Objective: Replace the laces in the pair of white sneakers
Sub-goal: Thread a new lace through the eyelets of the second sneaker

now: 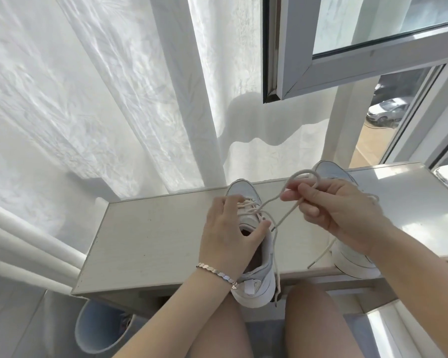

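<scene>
Two white sneakers stand on a pale table (150, 236), toes pointing away from me. My left hand (230, 228) rests on the tongue and collar of the left sneaker (254, 285), steadying it. A cream lace (287, 215) runs from that shoe's eyelets up into a loop, and its free end hangs down toward the table edge. My right hand (339, 210) pinches this lace above the table. The right sneaker (352, 257) is mostly hidden behind my right hand and wrist.
A white curtain (101, 99) hangs behind the table. An open window frame (321, 60) juts in at the upper right. White pipes (23, 236) run along the left. A pale bucket (101, 329) stands under the table's near left corner. My knees are below the table edge.
</scene>
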Tool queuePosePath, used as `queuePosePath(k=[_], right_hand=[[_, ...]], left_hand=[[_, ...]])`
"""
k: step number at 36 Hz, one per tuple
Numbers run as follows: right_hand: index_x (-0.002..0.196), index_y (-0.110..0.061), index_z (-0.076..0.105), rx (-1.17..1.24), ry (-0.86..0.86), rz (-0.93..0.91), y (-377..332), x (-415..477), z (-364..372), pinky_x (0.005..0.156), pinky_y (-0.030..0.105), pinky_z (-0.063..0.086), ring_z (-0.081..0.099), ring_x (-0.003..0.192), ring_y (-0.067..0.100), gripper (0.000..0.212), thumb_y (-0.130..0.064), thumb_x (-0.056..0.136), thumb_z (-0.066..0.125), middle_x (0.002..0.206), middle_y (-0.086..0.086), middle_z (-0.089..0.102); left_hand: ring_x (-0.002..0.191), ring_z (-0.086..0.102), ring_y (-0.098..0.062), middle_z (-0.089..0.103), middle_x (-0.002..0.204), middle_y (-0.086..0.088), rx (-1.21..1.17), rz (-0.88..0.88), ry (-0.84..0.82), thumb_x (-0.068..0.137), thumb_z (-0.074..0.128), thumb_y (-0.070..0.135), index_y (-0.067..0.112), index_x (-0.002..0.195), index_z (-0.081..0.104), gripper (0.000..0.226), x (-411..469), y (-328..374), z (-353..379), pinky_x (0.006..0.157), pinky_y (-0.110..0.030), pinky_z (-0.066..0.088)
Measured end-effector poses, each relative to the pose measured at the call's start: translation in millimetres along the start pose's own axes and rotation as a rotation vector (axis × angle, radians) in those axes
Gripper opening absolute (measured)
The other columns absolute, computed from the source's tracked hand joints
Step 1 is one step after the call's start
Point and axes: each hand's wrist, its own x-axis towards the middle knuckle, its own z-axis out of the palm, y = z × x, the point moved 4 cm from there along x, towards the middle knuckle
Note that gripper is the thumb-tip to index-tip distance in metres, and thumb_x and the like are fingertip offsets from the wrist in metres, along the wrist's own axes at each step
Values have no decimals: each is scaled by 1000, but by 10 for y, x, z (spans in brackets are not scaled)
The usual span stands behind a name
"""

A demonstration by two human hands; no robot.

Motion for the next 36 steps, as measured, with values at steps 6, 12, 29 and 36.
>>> queuePosePath(k=[6,12,29,36], right_hand=[[86,-9,60,-194,148,57,38,26,-97,45,19,38,44,41,8,33,-29,99,38,53,5,63],[72,-9,49,-144,187,121,44,84,-110,58,24,42,42,50,20,41,-32,101,32,33,-4,27],[68,-13,44,377,66,181,122,122,126,40,17,30,27,39,7,37,-32,99,36,50,-5,26],[70,-14,43,575,129,57,11,160,205,39,16,32,29,38,7,35,-28,100,33,48,-6,27]], left_hand=[[95,47,-9,51,89,23,-156,-63,-39,84,63,26,25,95,56,13,68,-106,-85,75,-10,31],[68,52,1,68,86,5,-166,-132,-292,85,63,13,25,78,67,15,293,-225,-108,63,-1,38],[67,54,3,62,72,17,-267,-28,-260,82,68,28,26,84,67,3,91,244,-132,62,-6,39],[65,54,-1,63,66,16,-267,-26,-465,91,56,23,20,101,63,13,-152,386,138,72,-16,43]])
